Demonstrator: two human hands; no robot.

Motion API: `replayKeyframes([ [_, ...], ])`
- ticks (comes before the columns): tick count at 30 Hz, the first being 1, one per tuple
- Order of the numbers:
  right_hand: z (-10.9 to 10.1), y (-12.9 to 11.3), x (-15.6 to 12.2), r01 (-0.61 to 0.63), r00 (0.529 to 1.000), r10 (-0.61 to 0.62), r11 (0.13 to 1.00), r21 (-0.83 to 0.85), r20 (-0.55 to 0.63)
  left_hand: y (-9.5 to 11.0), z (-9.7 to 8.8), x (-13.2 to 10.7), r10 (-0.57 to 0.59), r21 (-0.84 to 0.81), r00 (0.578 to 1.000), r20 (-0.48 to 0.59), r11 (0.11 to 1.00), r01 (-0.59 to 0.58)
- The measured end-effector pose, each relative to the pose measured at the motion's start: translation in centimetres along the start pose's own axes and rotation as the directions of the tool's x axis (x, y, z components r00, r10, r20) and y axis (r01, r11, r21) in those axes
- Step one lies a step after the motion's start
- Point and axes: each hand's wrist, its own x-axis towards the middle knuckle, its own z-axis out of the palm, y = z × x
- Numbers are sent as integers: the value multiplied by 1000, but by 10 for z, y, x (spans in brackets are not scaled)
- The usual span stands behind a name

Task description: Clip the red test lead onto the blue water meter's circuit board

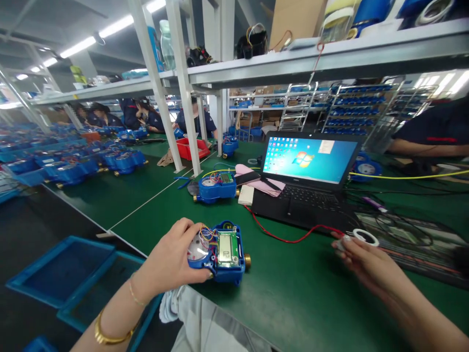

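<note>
My left hand is wrapped round the left end of a blue water meter on the green table. The meter's housing is uncovered, showing a round dial, coloured wires and a green circuit board with a small LCD. A brass fitting sticks out on its right. In front of the laptop's right side, my right hand pinches a small pale piece where a red cable ends. A white ring sits at those fingers; how it joins the piece is unclear.
Behind the held meter stand a second blue water meter, a white box and an open laptop. Cables cross a patterned mat on the right. Shelf posts rise mid-table. Co-workers sit beyond; an arm rests at far right.
</note>
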Motion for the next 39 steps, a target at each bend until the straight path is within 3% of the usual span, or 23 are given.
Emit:
replayKeyframes([
  [4, 17, -17, -14, -160, 987, 146, 946, 282, 72, 8, 12, -21, 41, 20, 995, -94, 999, -39],
  [9, 44, -40, -31, -136, 984, 95, 949, 286, 151, -5, 28, -25, 85, 50, 981, -173, 996, -77],
  [13, 72, -64, -52, -96, 952, 5, 954, 283, 305, 5, 19, -29, 97, 15, 974, -205, 995, -95],
  [16, 97, -82, -68, -34, 867, -92, 970, 242, 489, 30, 6, -35, 56, -80, 945, -322, 993, -86],
  [19, 123, -96, -86, 7, 758, -141, 978, 207, 637, 64, -1, -37, 16, -281, 913, -407, 949, -142],
  [22, 143, -101, -104, 27, 659, -182, 975, 219, 729, 91, 0, -35, -34, -503, 929, -369, 848, -169],
  [24, 148, -101, -115, 66, 621, -227, 969, 239, 750, 101, 3, -34, -84, -626, 942, -325, 765, -148],
  [27, 146, -96, -124, 162, 646, -266, 964, 212, 715, 106, 9, -34, -132, -738, 955, -264, 665, -112],
  [30, 141, -92, -126, 257, 674, -255, 961, 104, 693, 108, 14, -37, -131, -766, 965, -229, 636, -95],
  [32, 139, -92, -124, 311, 684, -266, 949, 58, 680, 106, 14, -39, -112, -747, 963, -247, 654, -116],
  [36, 139, -97, -115, 395, 756, -369, 916, 72, 540, 88, 6, -41, -107, -698, 940, -323, 698, -161],
  [39, 140, -96, -109, 446, 734, -371, 895, 8, 569, 66, 3, -38, -119, -600, 918, -378, 787, -145],
])
